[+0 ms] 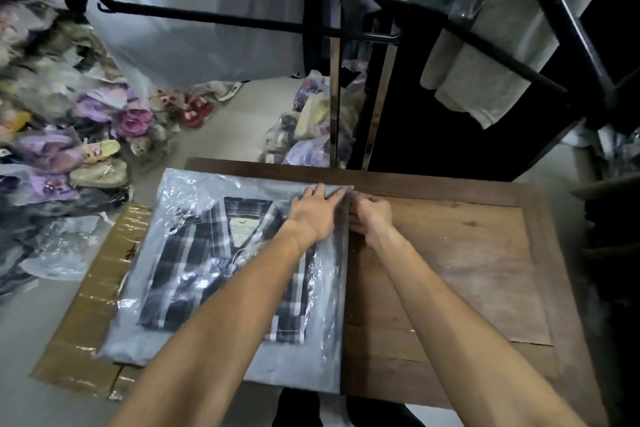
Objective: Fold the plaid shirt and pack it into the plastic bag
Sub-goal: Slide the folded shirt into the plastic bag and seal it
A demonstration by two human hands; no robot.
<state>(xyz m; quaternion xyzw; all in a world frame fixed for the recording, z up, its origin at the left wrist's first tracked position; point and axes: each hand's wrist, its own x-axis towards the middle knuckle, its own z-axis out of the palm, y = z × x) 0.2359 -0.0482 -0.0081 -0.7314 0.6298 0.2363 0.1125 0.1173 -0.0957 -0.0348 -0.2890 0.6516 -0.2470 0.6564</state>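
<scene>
The folded plaid shirt [194, 274], dark with white checks and a pale collar label, lies inside the clear plastic bag [166, 333] on the left part of the wooden table [450, 270]. My left hand [313, 213] lies flat with straight fingers on the bag's top right corner. My right hand [372, 215] sits just beside it, fingers curled at the bag's right edge, pinching the folded flap there. My forearms cover part of the shirt's lower right.
A flattened cardboard sheet [79, 350] lies on the floor under the bag's left side. Piles of bagged shoes and clothes [69, 149] fill the left. Black hangers and a rack with garments [242, 24] hang overhead, behind the table.
</scene>
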